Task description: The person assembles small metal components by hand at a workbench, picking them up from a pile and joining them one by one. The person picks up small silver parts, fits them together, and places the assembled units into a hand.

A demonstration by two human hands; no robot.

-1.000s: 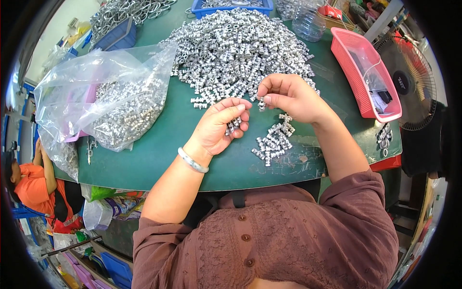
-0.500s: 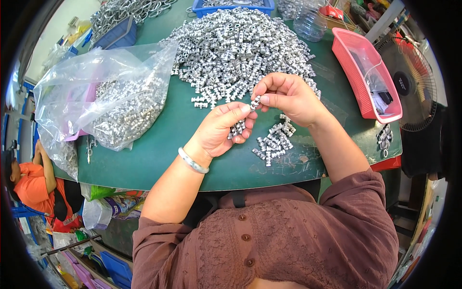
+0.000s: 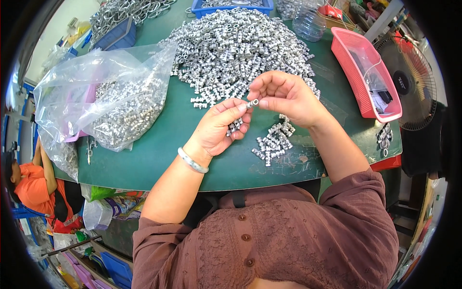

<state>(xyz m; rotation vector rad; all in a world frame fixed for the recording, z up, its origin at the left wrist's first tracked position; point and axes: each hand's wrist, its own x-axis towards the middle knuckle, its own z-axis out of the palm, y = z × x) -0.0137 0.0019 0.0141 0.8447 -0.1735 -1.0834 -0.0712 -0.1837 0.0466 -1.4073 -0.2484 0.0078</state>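
My left hand [image 3: 222, 120] is closed, its thumb and forefinger pinching a small silver ribbed metal part [image 3: 252, 103] with a round hole showing at its end. Several more such parts [image 3: 234, 126] sit in its curled lower fingers. My right hand [image 3: 284, 96] meets it from the right, fingers curled and thumb tip at the holed end of the pinched part. Beyond both hands rises a large heap of the same silver parts [image 3: 240, 53]. Below my right hand lies a smaller loose group of them [image 3: 275, 142] on the green table [image 3: 216, 173].
At the left, a clear plastic bag [image 3: 130, 106] holds many small metal pieces. A blue tray [image 3: 231, 10] and a blue bin [image 3: 118, 36] stand at the back. To the right are a pink basket [image 3: 339, 55] and a fan [image 3: 406, 82]. Another person [image 3: 36, 188] sits at far left.
The pinched part has turned, so its holed end now shows. My right fingers have shifted slightly left and opened a little around it. My left hand has barely moved.
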